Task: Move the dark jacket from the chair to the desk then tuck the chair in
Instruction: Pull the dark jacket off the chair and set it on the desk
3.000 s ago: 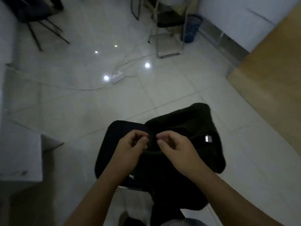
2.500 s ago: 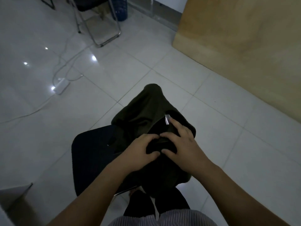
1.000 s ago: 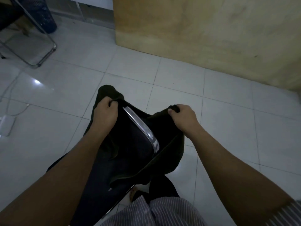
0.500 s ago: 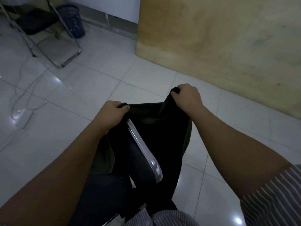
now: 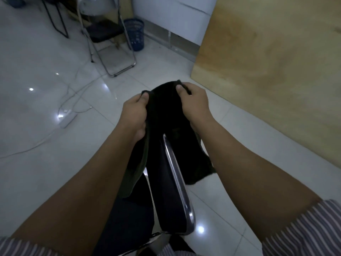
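The dark jacket (image 5: 164, 115) hangs in front of me, bunched between both hands above the chair. My left hand (image 5: 135, 113) grips its left top edge, and my right hand (image 5: 193, 102) grips its right top edge. The hands are close together. Below them stands the chair (image 5: 177, 183), with a dark backrest and a shiny metal frame rail; the jacket's lower folds still drape over both sides of the backrest. A large light wooden panel (image 5: 276, 71), possibly the desk's side, fills the right.
A metal folding chair (image 5: 108, 39) and a blue mesh bin (image 5: 135, 34) stand at the back by a white wall. A white power strip (image 5: 67, 117) with cables lies on the glossy tiled floor at left.
My hands have lifted the jacket higher and come closer together, gathering the fabric. The view has swung left and up, bringing the folding chair and bin into sight.
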